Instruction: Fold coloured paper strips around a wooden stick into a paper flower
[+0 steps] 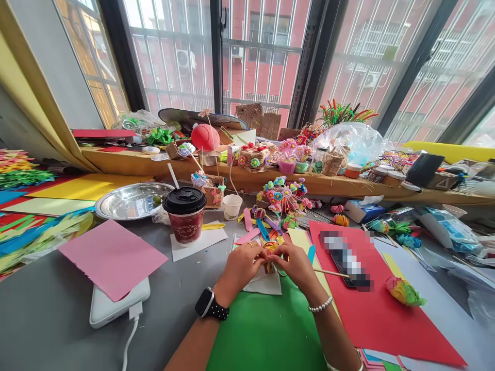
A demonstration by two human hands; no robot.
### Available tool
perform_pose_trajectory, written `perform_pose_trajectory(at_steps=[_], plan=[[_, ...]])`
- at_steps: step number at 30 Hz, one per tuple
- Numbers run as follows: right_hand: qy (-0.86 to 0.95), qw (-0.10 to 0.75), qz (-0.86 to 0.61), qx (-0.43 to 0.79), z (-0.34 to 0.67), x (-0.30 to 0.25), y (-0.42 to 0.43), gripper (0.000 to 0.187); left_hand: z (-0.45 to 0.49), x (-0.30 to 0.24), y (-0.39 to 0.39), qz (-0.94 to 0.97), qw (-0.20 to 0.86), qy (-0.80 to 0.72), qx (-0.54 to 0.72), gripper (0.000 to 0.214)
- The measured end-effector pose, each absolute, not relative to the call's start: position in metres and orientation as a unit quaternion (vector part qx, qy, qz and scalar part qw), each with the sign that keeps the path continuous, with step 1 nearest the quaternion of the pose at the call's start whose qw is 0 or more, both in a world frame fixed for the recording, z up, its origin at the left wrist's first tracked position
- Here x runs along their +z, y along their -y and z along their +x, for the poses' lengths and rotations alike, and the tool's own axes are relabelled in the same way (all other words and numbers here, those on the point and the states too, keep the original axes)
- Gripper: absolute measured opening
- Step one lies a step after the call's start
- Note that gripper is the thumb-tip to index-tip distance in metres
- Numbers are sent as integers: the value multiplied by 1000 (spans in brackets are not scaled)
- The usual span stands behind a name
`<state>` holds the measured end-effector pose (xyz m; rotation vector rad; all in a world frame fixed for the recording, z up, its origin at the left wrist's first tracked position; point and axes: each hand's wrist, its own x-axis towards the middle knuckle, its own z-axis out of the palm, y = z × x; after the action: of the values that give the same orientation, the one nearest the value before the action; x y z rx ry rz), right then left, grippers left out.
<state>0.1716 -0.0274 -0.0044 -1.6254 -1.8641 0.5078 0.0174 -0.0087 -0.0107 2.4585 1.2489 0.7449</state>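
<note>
My left hand [240, 264] and my right hand [297, 265] meet over the table, fingertips closed in a pinch on a small red, orange and yellow paper flower [270, 247]. The fingers cover much of it. Beneath them lies a white paper piece [270, 286] at the top of a green sheet [266, 330]. A thin wooden stick [332, 273] points out to the right from behind my right hand; whether it is held I cannot tell. Just beyond the fingers are pink strips [248, 236] and blue strips [263, 230] of paper.
On the left stand a lidded dark red cup [186, 221], a metal plate [116, 202], and a white power bank [119, 304] under pink paper [114, 255]. To the right, a phone [346, 260] and paper flower [404, 291] lie on red paper [386, 314]. Crafts crowd the windowsill [162, 165].
</note>
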Motion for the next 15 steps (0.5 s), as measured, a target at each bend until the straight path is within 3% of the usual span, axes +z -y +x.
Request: perform_pose_trajectory(at_steps=[15], plan=[[699,303,-612,215,168,-11,27,17,18,-12,8,832,180,-446,278,9]])
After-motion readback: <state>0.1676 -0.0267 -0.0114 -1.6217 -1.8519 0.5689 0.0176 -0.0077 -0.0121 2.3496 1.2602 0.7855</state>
